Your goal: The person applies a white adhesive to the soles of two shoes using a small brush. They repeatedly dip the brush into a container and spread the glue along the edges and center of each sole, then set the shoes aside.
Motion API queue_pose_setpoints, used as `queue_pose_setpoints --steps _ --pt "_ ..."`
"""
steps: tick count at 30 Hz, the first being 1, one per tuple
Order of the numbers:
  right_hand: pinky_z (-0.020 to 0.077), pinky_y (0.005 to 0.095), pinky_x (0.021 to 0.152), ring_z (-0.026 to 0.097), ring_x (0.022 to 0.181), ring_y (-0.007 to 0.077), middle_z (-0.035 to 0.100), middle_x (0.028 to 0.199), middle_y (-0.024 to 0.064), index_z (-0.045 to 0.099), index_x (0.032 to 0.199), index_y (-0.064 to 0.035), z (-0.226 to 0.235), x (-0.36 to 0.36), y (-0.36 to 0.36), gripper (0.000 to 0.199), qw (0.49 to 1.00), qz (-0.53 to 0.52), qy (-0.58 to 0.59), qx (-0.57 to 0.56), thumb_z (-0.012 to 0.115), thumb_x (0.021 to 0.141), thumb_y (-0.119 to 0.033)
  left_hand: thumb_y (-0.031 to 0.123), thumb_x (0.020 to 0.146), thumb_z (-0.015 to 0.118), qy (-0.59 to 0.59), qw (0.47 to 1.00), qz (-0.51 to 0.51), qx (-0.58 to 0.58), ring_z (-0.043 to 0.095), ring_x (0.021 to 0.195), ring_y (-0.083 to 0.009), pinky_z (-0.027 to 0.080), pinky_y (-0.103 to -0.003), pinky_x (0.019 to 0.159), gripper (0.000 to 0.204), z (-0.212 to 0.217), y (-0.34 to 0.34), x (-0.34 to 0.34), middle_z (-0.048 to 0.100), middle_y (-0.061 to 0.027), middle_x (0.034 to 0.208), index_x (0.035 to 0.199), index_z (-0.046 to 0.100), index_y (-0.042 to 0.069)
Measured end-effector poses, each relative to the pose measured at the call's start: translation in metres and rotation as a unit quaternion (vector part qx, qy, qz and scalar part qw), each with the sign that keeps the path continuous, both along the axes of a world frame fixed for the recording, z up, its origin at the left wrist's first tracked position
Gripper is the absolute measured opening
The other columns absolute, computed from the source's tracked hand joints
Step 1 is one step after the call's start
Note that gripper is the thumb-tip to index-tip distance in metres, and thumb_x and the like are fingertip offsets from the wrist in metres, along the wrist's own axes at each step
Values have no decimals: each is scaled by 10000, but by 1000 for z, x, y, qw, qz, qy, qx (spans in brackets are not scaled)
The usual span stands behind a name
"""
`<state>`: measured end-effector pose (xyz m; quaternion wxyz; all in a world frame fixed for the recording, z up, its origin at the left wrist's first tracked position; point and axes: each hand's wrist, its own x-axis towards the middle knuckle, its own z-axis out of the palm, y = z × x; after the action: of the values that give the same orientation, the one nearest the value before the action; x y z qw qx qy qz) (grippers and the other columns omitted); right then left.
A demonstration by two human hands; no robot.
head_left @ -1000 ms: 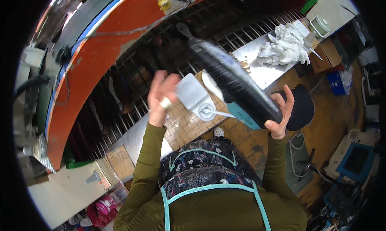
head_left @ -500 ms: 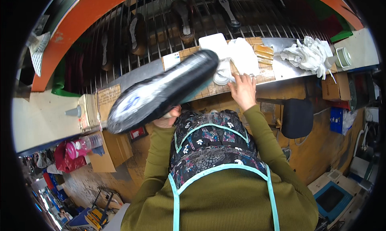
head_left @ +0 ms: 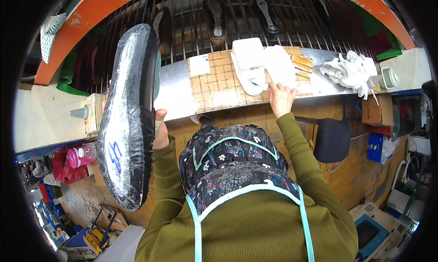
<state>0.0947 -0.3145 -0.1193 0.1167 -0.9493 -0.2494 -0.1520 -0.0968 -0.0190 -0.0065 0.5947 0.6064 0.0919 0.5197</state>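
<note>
A black shoe sole (head_left: pixel 130 116) fills the left of the frame, its long axis running from upper centre-left down to lower left, sole face toward us. Our left hand (head_left: pixel 159 129) grips it at mid-length from behind, thumb side showing at its right edge. Well apart, at centre right, our right hand (head_left: pixel 280 97) rests fingers-down, holding nothing, on the checkered board (head_left: pixel 219 79) beside a white tray (head_left: pixel 250 63) and white rags (head_left: pixel 349 70).

left hand (head_left: pixel 159 129) raised at the side, fingers curled in a grip; right hand (head_left: pixel 281 99) stretched forward, palm down, fingers extended
</note>
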Motion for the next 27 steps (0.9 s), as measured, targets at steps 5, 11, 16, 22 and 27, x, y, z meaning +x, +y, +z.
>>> queue_pose_setpoints --steps 5,11,16,22,27 --pt "368 439 743 614 667 240 644 725 56 678 848 -156 -13 7 -15 95 989 -35 128 60 616 867 -225 132 747 788 122 943 78 299 488 1193 -236 399 -387 1018 720 33 14 16 524 -82 1291 1379 446 89" --pt "336 186 473 516 630 65 593 704 -5 639 960 -32 -13 9 -34 185 631 -127 600 474 605 929 -211 115 846 683 -25 971 -49 231 343 1347 -325 482 -422 1009 612 35 -36 53 191 -205 1494 1366 360 130" --pt "436 207 709 577 761 86 654 884 53 646 1008 -10 91 -15 -21 144 719 63 421 549 654 900 -106 193 825 735 -102 972 -48 206 408 1303 -375 502 -411 990 591 10 -37 92 253 -277 1474 1298 393 100" --pt "458 288 797 602 853 176 658 884 77 708 914 -4 222 -65 -2 159 894 190 58 402 735 759 23 302 829 726 -168 949 31 264 364 1337 -431 340 -518 1089 516 12 -33 120 376 -271 1432 1236 462 126" --pt "462 220 671 565 768 109 601 910 63 724 938 -7 222 -88 25 168 823 233 185 483 723 776 36 265 819 725 -210 937 28 277 333 1340 -480 321 -567 1090 409 18 -39 117 403 -223 1431 1150 505 172"
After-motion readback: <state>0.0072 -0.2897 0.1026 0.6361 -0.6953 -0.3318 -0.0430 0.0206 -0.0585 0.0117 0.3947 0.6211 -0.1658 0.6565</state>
